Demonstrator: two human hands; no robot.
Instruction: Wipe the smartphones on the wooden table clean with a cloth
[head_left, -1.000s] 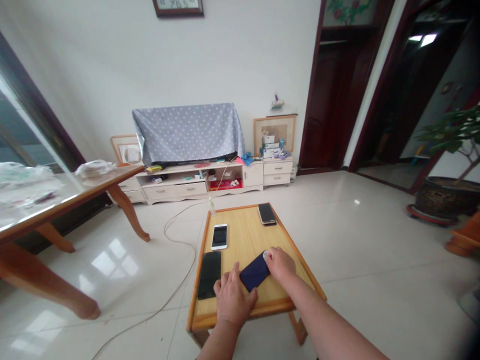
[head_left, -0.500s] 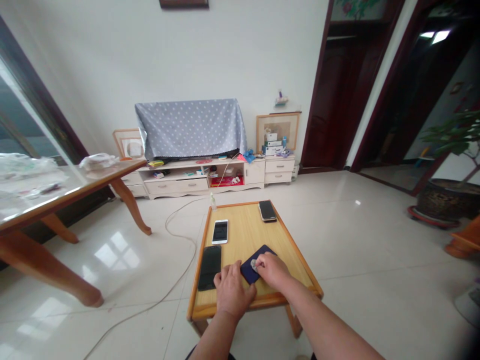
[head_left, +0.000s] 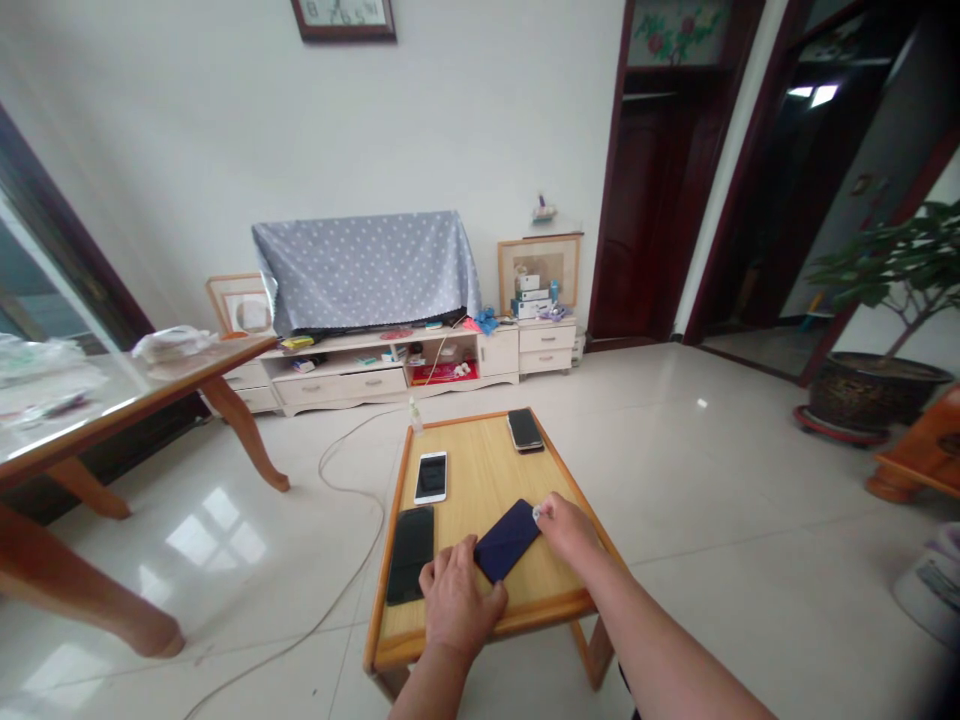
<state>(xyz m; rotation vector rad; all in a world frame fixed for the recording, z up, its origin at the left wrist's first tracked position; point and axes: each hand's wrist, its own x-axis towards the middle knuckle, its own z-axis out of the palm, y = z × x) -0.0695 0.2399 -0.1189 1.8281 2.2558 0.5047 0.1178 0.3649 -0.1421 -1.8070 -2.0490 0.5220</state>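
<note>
So your left hand (head_left: 461,603), fingers spread wide, touches the near left end of the blue phone (head_left: 508,541); your right hand (head_left: 566,533) pinches a white wad (head_left: 537,514) at its far right end.

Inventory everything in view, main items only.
Small table: one, tan, centre.
Blue phone: one, navy, between hands.
Black phone: one, black, table's near left.
White phone: one, white, middle left.
Phone stack: one, dark-topped, far right.
Bottle: one, clear, far left.
Large table: one, brown, left.
Cabinet: one, white, back.
Cloth: one, grey, atop cabinet.
Clock: one, brown-framed, wall.
Door: one, maroon, right.
Plant: one, green, right.
Left hand: one, at blue phone.
Right hand: one, pinching pale wad.
</note>
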